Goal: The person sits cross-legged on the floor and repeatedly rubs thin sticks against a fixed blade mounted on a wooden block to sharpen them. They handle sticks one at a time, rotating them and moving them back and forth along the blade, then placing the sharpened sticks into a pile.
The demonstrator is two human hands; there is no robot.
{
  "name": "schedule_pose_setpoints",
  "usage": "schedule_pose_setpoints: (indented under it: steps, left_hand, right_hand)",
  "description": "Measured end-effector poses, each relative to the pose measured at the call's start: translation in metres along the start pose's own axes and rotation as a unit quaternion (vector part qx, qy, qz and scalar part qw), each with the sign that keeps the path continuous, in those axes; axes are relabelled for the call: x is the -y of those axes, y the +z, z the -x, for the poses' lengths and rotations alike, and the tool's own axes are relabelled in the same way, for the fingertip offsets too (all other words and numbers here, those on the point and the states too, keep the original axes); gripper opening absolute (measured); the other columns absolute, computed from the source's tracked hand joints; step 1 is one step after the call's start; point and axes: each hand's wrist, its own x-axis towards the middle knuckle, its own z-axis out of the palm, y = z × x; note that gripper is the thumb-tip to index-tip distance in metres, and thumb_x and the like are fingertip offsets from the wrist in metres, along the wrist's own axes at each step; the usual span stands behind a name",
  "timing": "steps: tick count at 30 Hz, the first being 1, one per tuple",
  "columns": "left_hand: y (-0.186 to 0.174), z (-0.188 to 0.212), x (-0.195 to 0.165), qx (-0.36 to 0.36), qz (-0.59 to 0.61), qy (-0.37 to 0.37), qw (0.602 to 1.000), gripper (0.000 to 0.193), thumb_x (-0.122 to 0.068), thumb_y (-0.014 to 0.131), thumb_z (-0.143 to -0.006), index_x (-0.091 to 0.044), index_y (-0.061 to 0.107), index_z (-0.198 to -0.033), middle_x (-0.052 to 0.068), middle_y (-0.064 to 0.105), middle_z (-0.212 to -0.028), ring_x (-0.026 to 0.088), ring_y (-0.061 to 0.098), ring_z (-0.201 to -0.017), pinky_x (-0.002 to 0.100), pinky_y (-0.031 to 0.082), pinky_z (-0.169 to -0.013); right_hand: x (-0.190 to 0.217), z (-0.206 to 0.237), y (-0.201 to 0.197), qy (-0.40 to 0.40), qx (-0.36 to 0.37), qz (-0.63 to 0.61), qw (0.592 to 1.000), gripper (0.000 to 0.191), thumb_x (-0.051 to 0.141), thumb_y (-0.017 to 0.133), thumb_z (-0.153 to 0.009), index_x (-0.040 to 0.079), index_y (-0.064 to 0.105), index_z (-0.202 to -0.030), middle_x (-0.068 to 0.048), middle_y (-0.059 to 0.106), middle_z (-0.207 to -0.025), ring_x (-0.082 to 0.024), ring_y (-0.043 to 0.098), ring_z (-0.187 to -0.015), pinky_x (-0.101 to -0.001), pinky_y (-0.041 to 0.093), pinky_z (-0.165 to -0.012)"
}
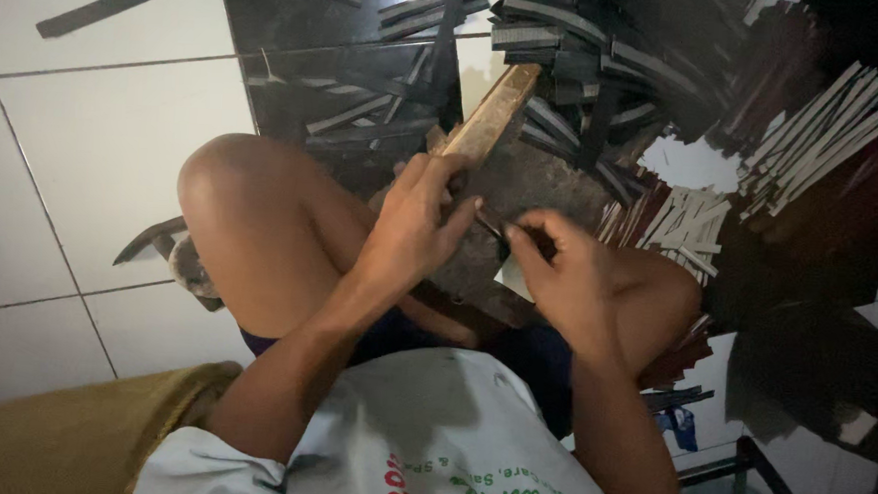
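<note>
dark strip (491, 223) between both hands (479, 241)

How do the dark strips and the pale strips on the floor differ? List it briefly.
The dark strips are black or grey; the pale strips are whitish. The dark strips lie scattered and crossing at many angles; the pale strips sit in bundles, mostly parallel. The dark strips lie beyond the wooden block, top centre; the pale strips lie to the right. Both are thin, flat and narrow, lying on the floor.
</note>
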Motion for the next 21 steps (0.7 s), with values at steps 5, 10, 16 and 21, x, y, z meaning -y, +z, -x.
schedule_pose_setpoints:
  steps: [5,10,16,21]
  left_hand:
    - [-0.002,0.002,-0.002,0.045,-0.070,0.114,0.990,0.023,-0.002,0.074,-0.087,-0.008,0.074,-0.110,0.018,0.056,-0.117,0.032,0.062,-0.104,0.039,0.054,-0.090]
    - [-0.002,0.006,-0.010,0.065,-0.086,0.110,0.988,0.032,0.004,0.071,-0.078,-0.013,0.081,-0.103,0.018,0.054,-0.114,0.033,0.059,-0.101,0.040,0.051,-0.089]
    - [0.000,0.022,-0.019,0.048,-0.270,0.205,0.940,0.033,-0.010,0.073,-0.085,-0.013,0.074,-0.118,0.013,0.055,-0.132,0.031,0.055,-0.123,0.045,0.046,-0.102]
    - [0.010,0.039,-0.032,0.141,-0.317,0.221,0.911,0.081,-0.041,0.081,-0.062,0.007,0.065,-0.124,0.017,0.052,-0.134,0.034,0.047,-0.131,0.054,0.039,-0.107]
  right_hand:
    - [-0.016,0.012,-0.011,0.151,0.037,-0.022,0.988,0.016,0.017,0.073,-0.094,0.004,0.071,-0.104,-0.005,0.070,-0.079,-0.009,0.056,-0.060,-0.0278,0.044,-0.052]
    - [-0.027,0.013,-0.009,0.058,0.021,-0.091,0.994,0.013,0.014,0.072,-0.098,0.002,0.068,-0.101,-0.003,0.069,-0.083,-0.005,0.061,-0.072,-0.0231,0.049,-0.059]
    - [-0.024,0.011,-0.013,0.129,0.033,-0.020,0.991,0.016,0.015,0.072,-0.093,0.003,0.067,-0.103,-0.006,0.068,-0.073,-0.008,0.060,-0.058,-0.0289,0.045,-0.049]
    - [-0.017,0.014,-0.011,0.088,-0.003,0.034,0.995,0.021,0.021,0.076,-0.094,0.002,0.068,-0.099,-0.009,0.069,-0.074,-0.015,0.060,-0.057,-0.0309,0.047,-0.052]
